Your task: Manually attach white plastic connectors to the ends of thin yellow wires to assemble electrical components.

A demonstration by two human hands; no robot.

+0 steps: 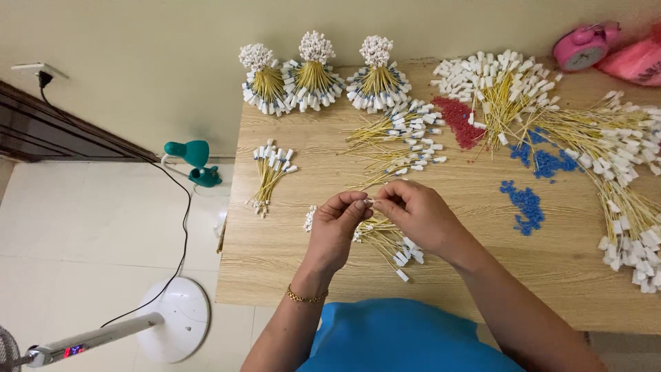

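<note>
Fingers of my left hand (339, 222) and my right hand (415, 211) are pressed together at the tips, pinching one thin yellow wire with a small white plastic end (372, 200) between them, just above the light wooden table (475, 275).

I think the tiny white end could slip out of my pinch, because it is so small. It could fall into the loose pile of yellow wires (387, 241) right under my hands and get lost there. My wrist could also bump that pile and mix it up.

I count three round tied bunches of wires standing up (316, 72) at the back. I see one small bunch lying flat (271, 172) on the left. I see one heap of red beads (460, 120) and about three patches of blue beads (525, 203). One pink round clock (582, 47) sits in the corner. Loose wires are too many to count.
</note>
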